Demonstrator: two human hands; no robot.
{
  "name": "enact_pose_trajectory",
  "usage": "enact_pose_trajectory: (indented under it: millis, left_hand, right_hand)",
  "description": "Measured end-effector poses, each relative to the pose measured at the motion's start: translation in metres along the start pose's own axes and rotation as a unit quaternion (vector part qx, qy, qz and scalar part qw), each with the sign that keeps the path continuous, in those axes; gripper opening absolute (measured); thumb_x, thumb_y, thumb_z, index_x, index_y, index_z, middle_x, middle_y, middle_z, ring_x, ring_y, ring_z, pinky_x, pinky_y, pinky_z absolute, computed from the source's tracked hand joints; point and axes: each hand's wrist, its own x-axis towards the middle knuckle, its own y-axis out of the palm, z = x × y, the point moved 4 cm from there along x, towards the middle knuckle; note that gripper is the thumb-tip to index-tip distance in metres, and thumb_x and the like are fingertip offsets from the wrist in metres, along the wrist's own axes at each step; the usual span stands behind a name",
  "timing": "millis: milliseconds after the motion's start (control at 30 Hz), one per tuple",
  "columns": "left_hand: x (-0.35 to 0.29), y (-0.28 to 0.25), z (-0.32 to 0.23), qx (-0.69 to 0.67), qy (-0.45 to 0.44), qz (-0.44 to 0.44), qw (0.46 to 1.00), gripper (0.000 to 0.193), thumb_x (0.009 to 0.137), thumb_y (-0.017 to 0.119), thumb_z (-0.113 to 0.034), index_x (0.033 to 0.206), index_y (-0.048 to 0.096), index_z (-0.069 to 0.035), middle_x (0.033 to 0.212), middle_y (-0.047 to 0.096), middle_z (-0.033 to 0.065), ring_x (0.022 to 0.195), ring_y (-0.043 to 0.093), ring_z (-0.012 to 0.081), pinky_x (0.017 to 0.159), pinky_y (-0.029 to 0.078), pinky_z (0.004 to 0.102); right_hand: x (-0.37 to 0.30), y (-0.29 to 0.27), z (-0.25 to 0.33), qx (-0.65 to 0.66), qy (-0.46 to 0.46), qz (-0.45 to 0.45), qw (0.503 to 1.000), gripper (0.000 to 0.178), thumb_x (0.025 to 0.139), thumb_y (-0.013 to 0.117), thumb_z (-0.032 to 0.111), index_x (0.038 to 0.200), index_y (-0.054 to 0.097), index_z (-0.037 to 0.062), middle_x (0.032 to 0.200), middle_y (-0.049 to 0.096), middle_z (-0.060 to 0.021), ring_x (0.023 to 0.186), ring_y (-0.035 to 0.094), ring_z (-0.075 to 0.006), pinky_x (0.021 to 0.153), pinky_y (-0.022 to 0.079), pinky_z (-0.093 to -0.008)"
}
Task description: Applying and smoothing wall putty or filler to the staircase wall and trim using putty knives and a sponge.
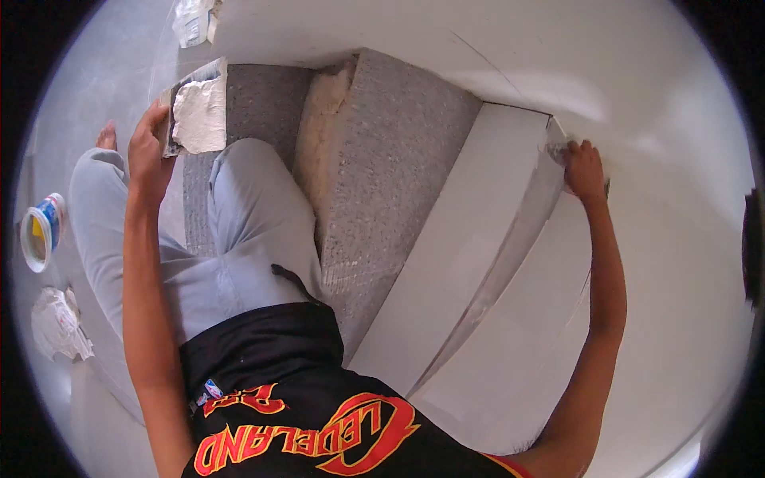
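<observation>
The right hand (586,169) grips a scraper (555,150) at the far end of a grey strip (522,239) running near and left, while the left hand (149,149), farther from it, clasps a board (212,71) of putty (199,115).

At ten o'clock, matt paste (201,115) with a ragged, lumpy surface coats a board (169,140); at nine, the tub (37,239) is smooth, glossy plastic. Toward twelve, the speckled slab (406,135) looks rough and stony, the wall (685,263) at three smooth with a soft sheen, the jersey (307,373) at seven matt cloth.
</observation>
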Motion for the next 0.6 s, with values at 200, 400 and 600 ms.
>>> enact_pose_trajectory:
  millis: [200,400,600]
  left_hand:
    - [-0.008,0.013,-0.006,0.028,0.017,-0.008,0.999,0.031,0.089,0.04,-0.017,0.114,0.047,0.001,0.097,0.054,0.0039,0.082,0.055,0.0094,0.072,0.045,0.0226]
    - [0.001,0.006,0.001,-0.022,-0.026,0.006,0.999,0.034,0.088,0.041,-0.018,0.116,0.046,0.0,0.098,0.055,0.0036,0.083,0.054,0.0093,0.071,0.045,0.0229]
    - [-0.006,0.016,-0.005,-0.039,-0.051,0.027,0.998,0.033,0.087,0.041,-0.019,0.114,0.047,-0.001,0.098,0.055,0.0032,0.085,0.054,0.0097,0.073,0.044,0.0232]
  right_hand:
    - [0.053,0.003,-0.002,0.067,0.074,0.088,0.991,0.024,0.068,0.053,0.003,0.09,0.062,0.0065,0.093,0.057,-0.0063,0.093,0.05,-0.0242,0.071,0.047,-0.0339]
    - [0.069,0.014,0.021,-0.024,-0.013,0.129,0.991,0.016,0.071,0.052,0.006,0.083,0.062,0.0079,0.094,0.058,-0.0051,0.097,0.049,-0.0238,0.07,0.046,-0.0357]
    - [0.056,-0.009,0.051,-0.006,-0.037,0.189,0.981,0.011,0.069,0.053,0.009,0.073,0.064,0.0098,0.089,0.059,-0.0039,0.095,0.049,-0.0235,0.068,0.045,-0.0349]
